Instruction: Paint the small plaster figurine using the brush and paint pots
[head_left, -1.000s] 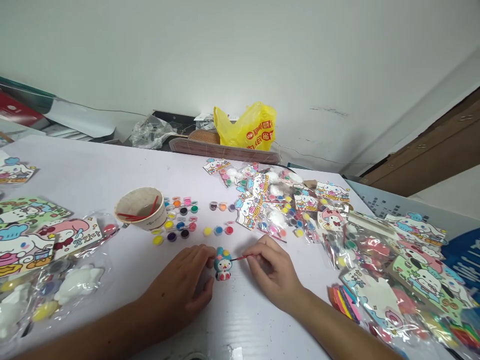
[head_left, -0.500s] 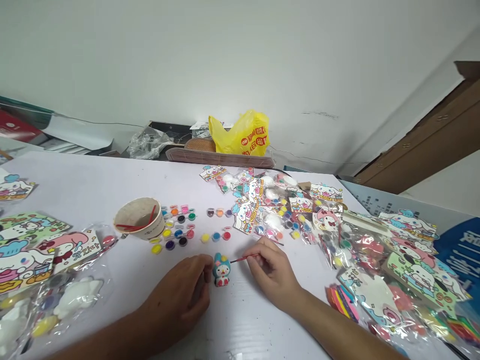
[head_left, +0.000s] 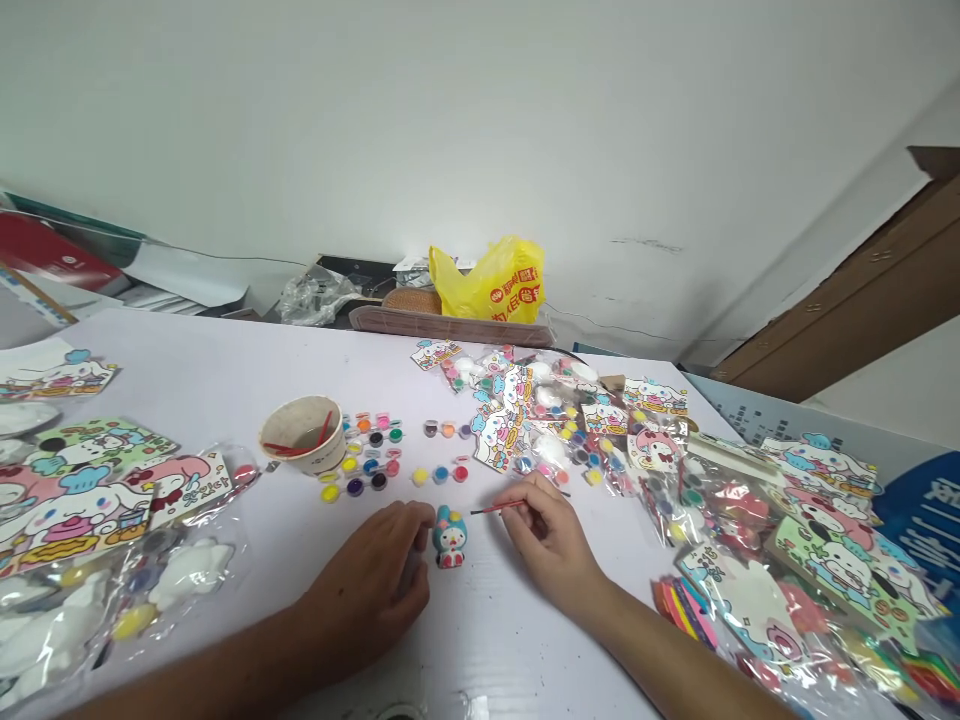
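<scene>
A small painted figurine (head_left: 450, 538), blue on top with a white face and red at its base, stands upright on the white table. My left hand (head_left: 379, 565) rests just left of it with curled fingers; whether they touch the figurine or hold anything is hidden. In my right hand (head_left: 547, 535), right of the figurine, a thin red paintbrush (head_left: 499, 507) is pinched, its dark tip pointing left, a little apart from the figurine. Small open paint pots (head_left: 441, 474) lie beyond the hands, in several short strips.
A paper cup (head_left: 304, 435) with cloudy water and red sticks stands at the left. Packaged figurine kits (head_left: 656, 445) cover the right side, others (head_left: 187, 575) the left. Behind the table's far edge is a yellow bag (head_left: 491, 280).
The view has shifted slightly, moving the table items rightward in the picture. The brush tip, earlier close beside the figurine's head, is now farther from it.
</scene>
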